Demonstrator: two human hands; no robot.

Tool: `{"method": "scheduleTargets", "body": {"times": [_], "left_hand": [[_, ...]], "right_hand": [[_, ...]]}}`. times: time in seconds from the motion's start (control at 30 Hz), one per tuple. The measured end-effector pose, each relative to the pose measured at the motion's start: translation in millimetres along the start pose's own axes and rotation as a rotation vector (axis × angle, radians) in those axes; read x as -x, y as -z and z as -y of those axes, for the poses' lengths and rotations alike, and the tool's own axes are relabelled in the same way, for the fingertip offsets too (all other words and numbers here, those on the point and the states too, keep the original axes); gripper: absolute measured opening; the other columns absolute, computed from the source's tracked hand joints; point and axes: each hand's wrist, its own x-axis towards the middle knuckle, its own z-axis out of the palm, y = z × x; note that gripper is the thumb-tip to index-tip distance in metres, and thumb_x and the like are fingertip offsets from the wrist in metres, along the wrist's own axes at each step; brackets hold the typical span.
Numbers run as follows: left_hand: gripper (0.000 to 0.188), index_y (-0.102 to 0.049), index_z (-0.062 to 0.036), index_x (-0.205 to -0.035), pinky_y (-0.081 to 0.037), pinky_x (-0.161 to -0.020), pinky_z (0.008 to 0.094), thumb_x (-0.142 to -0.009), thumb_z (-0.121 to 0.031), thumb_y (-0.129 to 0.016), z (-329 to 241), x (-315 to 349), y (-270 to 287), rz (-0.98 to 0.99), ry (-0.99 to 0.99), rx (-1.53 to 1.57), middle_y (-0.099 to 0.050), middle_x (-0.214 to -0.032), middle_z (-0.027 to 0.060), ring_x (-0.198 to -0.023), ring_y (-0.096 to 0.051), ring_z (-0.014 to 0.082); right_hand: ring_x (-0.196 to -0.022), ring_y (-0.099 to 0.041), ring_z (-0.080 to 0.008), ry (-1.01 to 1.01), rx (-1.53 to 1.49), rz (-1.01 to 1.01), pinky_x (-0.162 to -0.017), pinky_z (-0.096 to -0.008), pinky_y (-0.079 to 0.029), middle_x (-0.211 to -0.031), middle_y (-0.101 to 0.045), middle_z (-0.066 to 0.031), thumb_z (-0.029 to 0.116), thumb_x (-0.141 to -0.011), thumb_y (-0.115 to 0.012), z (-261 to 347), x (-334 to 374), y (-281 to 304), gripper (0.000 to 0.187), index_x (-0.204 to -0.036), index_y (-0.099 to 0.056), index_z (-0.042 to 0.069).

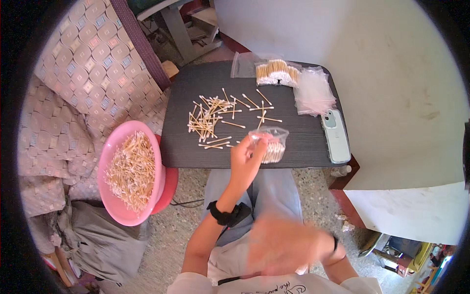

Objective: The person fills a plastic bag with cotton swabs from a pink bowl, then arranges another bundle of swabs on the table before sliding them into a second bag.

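Plastic bag (278,134) of cotton swabs (273,153), pinched in the left hand (246,159), five o'clock on the black table (303,139); right hand (284,245) too blurred for me to judge. Bagging seems underway; closing would need both hands.

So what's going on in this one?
A person's left hand holds a clear bag of cotton swabs at the near edge of the black table. The right hand is too blurred to read. Loose swabs lie scattered on the table, a pink bowl at left holds many more, and flat clear bags lie stacked at the far right.
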Motion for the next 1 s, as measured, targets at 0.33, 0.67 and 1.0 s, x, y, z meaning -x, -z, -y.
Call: {"method": "scheduleTargets", "body": {"times": [0.33,0.67,1.0], "left_hand": [[0.013,-0.064,0.0018,-0.097,-0.047,-0.071,0.0225,-0.091,-0.008,-0.058,-47,29,31,0.132,0.059,-0.341,-0.067,-0.091,0.0055,-0.081,-0.060,0.0073],[0.012,-0.064,0.0006,-0.095,-0.049,-0.073,0.0254,-0.089,-0.007,-0.059,-64,49,44,0.264,0.089,-0.384,-0.070,-0.091,0.0084,-0.083,-0.063,0.0106],[0.012,-0.066,0.0004,-0.095,-0.050,-0.073,0.0253,-0.089,-0.007,-0.058,-92,71,60,0.271,0.210,-0.415,-0.069,-0.094,0.0096,-0.083,-0.064,0.0112]], "right_hand": [[-0.082,-0.053,-0.0233,0.463,-0.808,0.670,-0.072,-0.0339,-0.044,-0.088,-0.052,-0.0091,0.018,-0.084,-0.051,121,21,-114,0.018,-0.094,-0.055,0.003],[-0.074,-0.051,-0.0202,0.739,-0.588,0.696,-0.064,-0.0347,-0.042,-0.082,-0.047,-0.0044,0.024,-0.083,-0.054,115,10,-101,0.012,-0.082,-0.051,0.012],[-0.102,-0.057,-0.0281,0.876,-0.368,1.118,-0.089,-0.0481,-0.044,-0.111,-0.060,-0.0076,0.051,-0.086,-0.058,79,14,4,0.043,-0.113,-0.062,0.017]]}}
